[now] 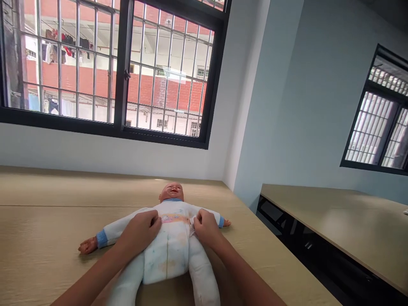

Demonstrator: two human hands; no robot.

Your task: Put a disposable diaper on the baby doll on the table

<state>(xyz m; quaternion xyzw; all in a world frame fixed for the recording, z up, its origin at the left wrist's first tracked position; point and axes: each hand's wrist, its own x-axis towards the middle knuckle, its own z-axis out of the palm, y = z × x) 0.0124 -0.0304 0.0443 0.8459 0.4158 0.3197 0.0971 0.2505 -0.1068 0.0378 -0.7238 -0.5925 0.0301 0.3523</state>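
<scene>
White diaper (167, 259) already wrapped around a baby doll (172, 191) lying on a wooden table (41, 242) — left hand (138, 231) pressed flat on it, right hand (207, 227) in a narrow pinch on the side tab (192, 222) — fastening unclear.

A wide window (108, 68) with a black frame and steel bars sits in the white wall (111, 151) above the bench (38, 242). Daylight comes through it, and beyond the bars stands a red-brick building (95, 80) with laundry (62, 49) hanging outside. Right of the window, the corner meets a pale blue wall (302, 106) with a smaller barred window (372, 123), above a second bench (331, 221) with a dark front.
</scene>
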